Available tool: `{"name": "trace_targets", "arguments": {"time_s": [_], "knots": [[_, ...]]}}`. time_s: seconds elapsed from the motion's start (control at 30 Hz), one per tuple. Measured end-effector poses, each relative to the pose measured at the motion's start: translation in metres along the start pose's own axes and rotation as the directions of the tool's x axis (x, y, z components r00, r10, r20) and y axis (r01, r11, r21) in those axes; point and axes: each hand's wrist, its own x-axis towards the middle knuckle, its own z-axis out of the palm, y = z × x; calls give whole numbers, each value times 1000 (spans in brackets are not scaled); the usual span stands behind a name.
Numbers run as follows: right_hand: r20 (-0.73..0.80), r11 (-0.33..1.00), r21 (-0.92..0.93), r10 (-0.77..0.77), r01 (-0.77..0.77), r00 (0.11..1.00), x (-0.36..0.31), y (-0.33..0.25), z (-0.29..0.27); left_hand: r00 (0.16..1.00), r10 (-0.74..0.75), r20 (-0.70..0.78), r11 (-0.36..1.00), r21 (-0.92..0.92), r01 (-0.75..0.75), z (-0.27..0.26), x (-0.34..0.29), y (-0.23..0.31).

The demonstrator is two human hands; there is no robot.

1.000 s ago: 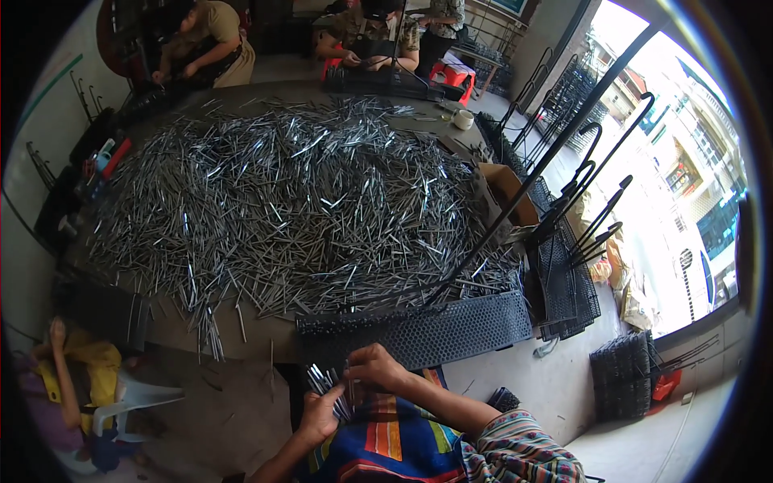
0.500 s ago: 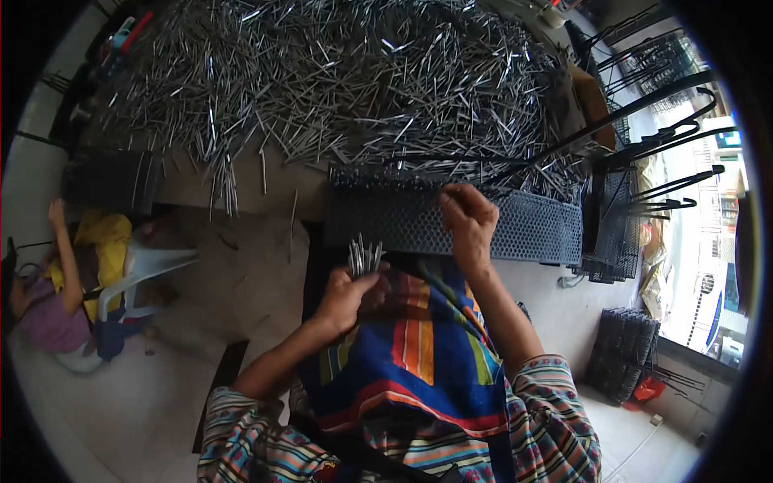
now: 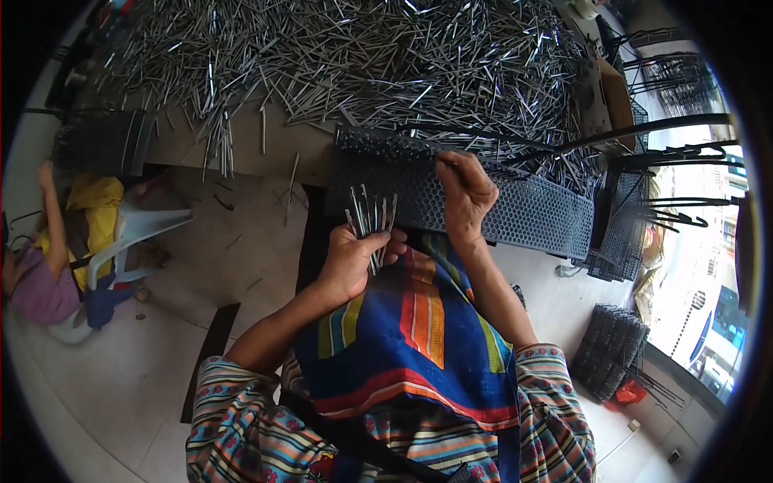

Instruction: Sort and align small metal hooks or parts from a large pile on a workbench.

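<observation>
My left hand (image 3: 351, 259) is closed round a bundle of thin metal strips (image 3: 372, 211), which fan out upward above the thumb. To its right, my right hand (image 3: 469, 193) is raised in a pinch over a dark perforated metal plate (image 3: 531, 213) with honeycomb holes. Whatever its fingertips hold, if anything, is too small to make out. Along the plate's far left edge lies a row of small dark pieces (image 3: 378, 150). A striped blue apron (image 3: 419, 322) covers my lap below both hands.
A big heap of loose metal strips (image 3: 322, 64) covers the table ahead. Hooked black rods (image 3: 668, 149) jut in at the right, beside a cardboard box (image 3: 616, 101). Stacked dark mesh panels (image 3: 610, 350) stand on the floor. Another person (image 3: 60, 266) sits at the left near a pale plastic chair (image 3: 137, 233).
The strips in my left hand have spread apart and stand higher. My right hand stays pinched over the plate, its wrist slightly turned. The whole view has shifted a little.
</observation>
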Motion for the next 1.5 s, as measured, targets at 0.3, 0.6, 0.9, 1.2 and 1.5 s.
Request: {"name": "trace_targets", "arguments": {"time_s": [0.3, 0.6, 0.9, 1.2, 1.5], "knots": [[70, 981, -175, -77, 89, 995, 2, -2, 7, 1000, 19, 6, 997, -68, -18, 0, 5, 1], [120, 961, -218, -150, 173, 981, 2, -12, 9, 1000, -1, 11, 992, -124, 3, -1, 6, 3], [77, 967, -203, -140, 153, 987, -2, -1, 8, 999, -40, -18, 990, -133, 37, 0, 12, 2], [35, 978, -208, 3, 4, 999, 5, -3, 12, 997, -65, 32, 990, -124, 68, -1, 14, 1], [144, 947, -288, -102, 140, 984, 8, 1, 19, 996, -72, 44, 989, -124, 77, -3, 14, 2]]}}
